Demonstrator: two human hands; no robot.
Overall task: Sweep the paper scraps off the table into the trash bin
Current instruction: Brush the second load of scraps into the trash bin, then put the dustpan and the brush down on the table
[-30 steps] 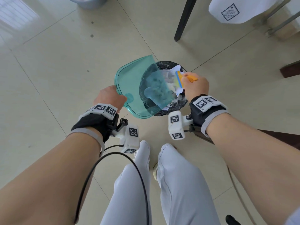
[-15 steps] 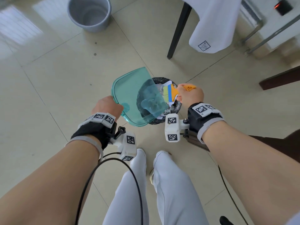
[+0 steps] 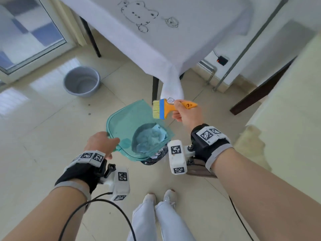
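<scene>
The left hand (image 3: pixel 101 145) grips the translucent teal plastic dustpan (image 3: pixel 132 126), tilted over the black-lined trash bin (image 3: pixel 152 160) so paper scraps (image 3: pixel 151 139) drop inside. The right hand (image 3: pixel 186 114) clasps the orange-handled brush (image 3: pixel 169 108), lifted clear of the pan.

A translucent teal plastic dustpan (image 3: pixel 128 122) and a brush (image 3: pixel 166 108) with an orange plastic handle, blue band and pale straw-like bristles. Crumpled paper scraps (image 3: pixel 151 138) show through the dustpan. Glossy cream floor tiles (image 3: pixel 43 119), smooth grey plastic bucket (image 3: pixel 81 81), matt white cloth tablecloth (image 3: pixel 173 40).
</scene>
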